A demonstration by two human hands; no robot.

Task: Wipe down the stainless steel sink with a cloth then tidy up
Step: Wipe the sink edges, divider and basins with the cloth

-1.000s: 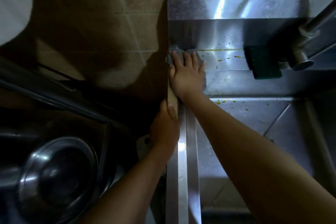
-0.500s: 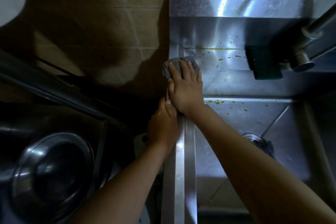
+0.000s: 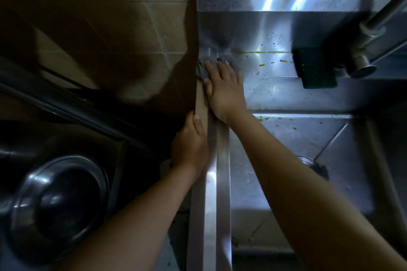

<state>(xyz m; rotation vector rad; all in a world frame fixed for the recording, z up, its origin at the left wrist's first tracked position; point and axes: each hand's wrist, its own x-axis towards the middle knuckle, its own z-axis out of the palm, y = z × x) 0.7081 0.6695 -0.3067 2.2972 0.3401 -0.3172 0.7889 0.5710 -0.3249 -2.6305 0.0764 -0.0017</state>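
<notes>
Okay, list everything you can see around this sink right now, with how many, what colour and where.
sink: one, silver steel, fills the right half
cloth: one, grey, back left corner of the sink ledge, under the right hand
sponge: one, dark green, on the back ledge beside the tap
tap: one, silver, upper right
food bits: many, yellow-green, scattered on the ledge and the basin's far edge
drain: one, dark, basin floor, partly hidden by the right arm
bowl: one, dark shiny metal, lower left
wall tiles: several, beige, upper left
left hand: one, grips the sink's left rim
right hand: one, fingers flat, presses the cloth
</notes>
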